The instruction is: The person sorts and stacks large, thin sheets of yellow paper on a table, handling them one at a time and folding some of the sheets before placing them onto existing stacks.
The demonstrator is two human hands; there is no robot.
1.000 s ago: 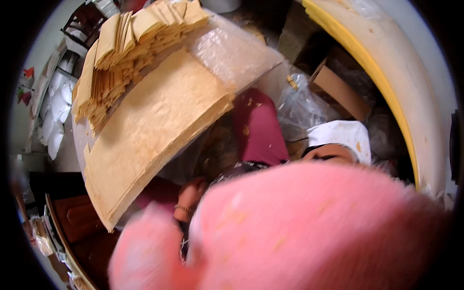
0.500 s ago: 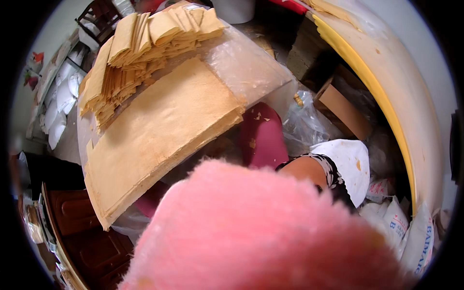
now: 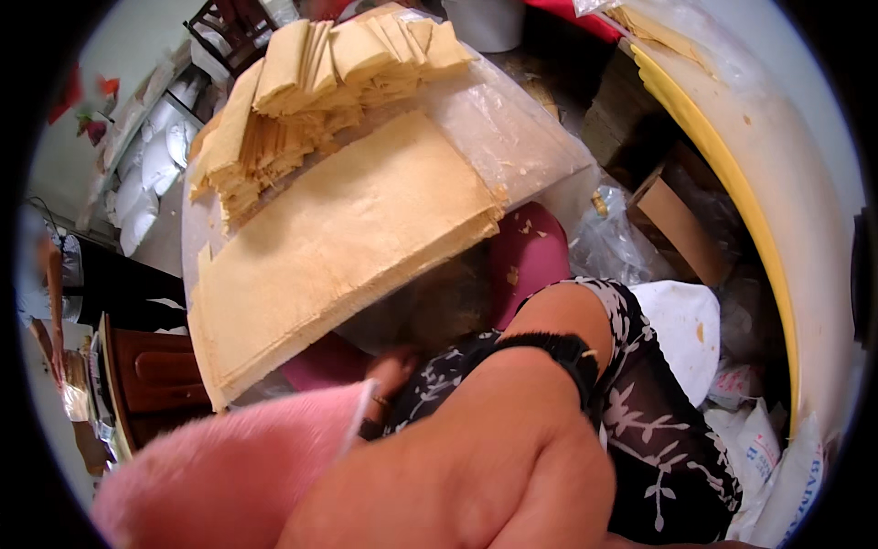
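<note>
A fluffy pink towel [image 3: 229, 467] with a pale edge fills the lower left, close up. My right hand [image 3: 457, 467], large and near, is against it and appears to grip it; its fingertips are hidden. A black wristband [image 3: 562, 361] is on that wrist. My left hand [image 3: 393, 371] is low by my lap, partly behind the towel, blurred, a bracelet at its wrist. Beyond both hands lies a stack of flat, tan, thin sheets [image 3: 347, 220] at the table's near edge. Behind it stand folded sheets [image 3: 311, 73] in a dense heap. Neither hand touches the sheets.
A plastic-covered table [image 3: 540, 156] bears the sheets. To the right are an open cardboard box [image 3: 681, 229], clear plastic bags [image 3: 608, 238], white sacks [image 3: 745, 444] and a long yellow-edged surface [image 3: 750, 201]. A dark wooden cabinet [image 3: 151, 380] and another person's arm [image 3: 55, 302] are at left.
The pink towel has moved from the lower middle to the lower left, uncovering my right hand, wristband and patterned clothing. My left hand now shows. The view has shifted, moving the table slightly right.
</note>
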